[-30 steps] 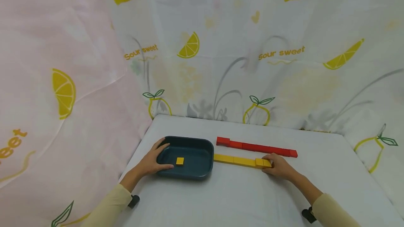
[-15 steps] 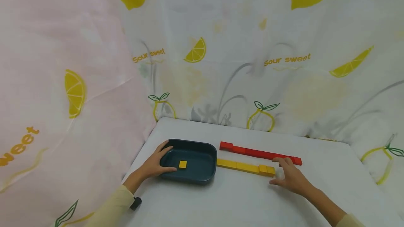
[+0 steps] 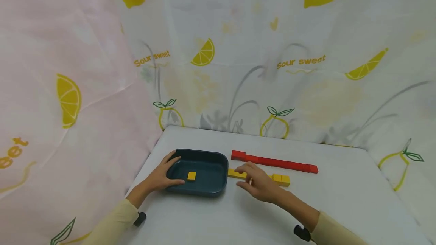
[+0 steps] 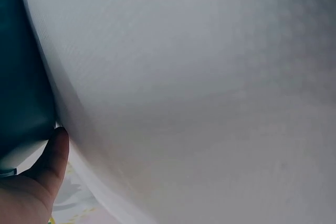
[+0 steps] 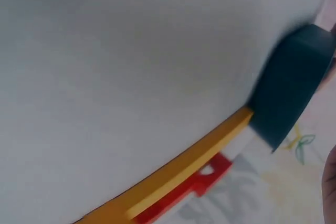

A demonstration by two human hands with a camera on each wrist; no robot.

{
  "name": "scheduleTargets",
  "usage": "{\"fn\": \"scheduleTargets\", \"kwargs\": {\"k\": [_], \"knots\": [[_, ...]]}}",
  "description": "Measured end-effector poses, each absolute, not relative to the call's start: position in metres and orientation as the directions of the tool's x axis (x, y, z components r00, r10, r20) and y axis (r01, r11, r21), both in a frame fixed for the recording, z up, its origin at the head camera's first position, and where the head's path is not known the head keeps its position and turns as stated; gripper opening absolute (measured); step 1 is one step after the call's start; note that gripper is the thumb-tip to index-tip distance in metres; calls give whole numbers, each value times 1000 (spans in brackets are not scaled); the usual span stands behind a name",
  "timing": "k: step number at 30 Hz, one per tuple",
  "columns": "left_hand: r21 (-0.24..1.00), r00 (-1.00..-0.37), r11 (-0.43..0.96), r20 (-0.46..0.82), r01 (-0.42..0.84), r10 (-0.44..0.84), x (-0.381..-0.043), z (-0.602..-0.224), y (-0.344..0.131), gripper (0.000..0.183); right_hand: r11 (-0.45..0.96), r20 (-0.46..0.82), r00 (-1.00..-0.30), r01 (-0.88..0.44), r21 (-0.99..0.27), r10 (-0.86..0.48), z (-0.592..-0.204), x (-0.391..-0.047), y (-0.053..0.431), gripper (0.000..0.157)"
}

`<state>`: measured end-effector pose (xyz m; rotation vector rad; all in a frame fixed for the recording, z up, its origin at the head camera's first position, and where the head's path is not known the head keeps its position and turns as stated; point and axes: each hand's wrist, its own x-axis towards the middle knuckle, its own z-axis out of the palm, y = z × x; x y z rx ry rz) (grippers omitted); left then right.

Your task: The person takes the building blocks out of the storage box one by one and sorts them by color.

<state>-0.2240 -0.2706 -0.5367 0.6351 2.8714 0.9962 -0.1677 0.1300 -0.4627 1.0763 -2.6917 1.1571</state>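
Note:
A dark teal rectangular dish (image 3: pixel 209 181) stands on the white table, with one small yellow block (image 3: pixel 192 176) inside. My left hand (image 3: pixel 158 177) spans its left end, thumb at the near rim and fingers at the far one; the left wrist view shows a thumb (image 4: pixel 50 166) against the dish's wall (image 4: pixel 23 72). A line of yellow blocks (image 3: pixel 281 180) runs right from the dish. My right hand (image 3: pixel 260 185) holds nothing, fingers loosely bent, and hides the middle of that line. In the right wrist view, the yellow line (image 5: pixel 189 163) meets the dish (image 5: pixel 294 77).
Behind the yellow line lies a roughly parallel line of red blocks (image 3: pixel 279 162), its left end block set out of line. A lemon-printed cloth (image 3: pixel 218 86) hangs along the table's back and left sides.
My right hand has let go of the yellow line's right end, drawn back, then swung left toward the dish. My left hand has stayed on the dish. The head view has shifted slightly.

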Motion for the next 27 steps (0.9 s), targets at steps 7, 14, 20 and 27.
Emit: {"fn": "scheduleTargets", "kwargs": {"k": [7, 14, 20, 27], "knots": [[619, -918, 698, 103, 360, 383, -227, -530, -274, 106, 392, 292, -646, -698, -600, -705, -480, -209, 18, 42], [609, -909, 696, 110, 381, 401, -224, -533, -266, 106, 644, 40, -772, -556, -525, -634, -517, -225, -29, 68], [595, -911, 704, 129, 388, 393, -220, -536, -267, 103, 718, -67, -786, -523, -458, -615, -533, -226, -37, 59], [598, -916, 706, 139, 381, 376, -220, -541, -270, 101, 707, -59, -773, -544, -452, -632, -531, -225, -40, 30]]}}
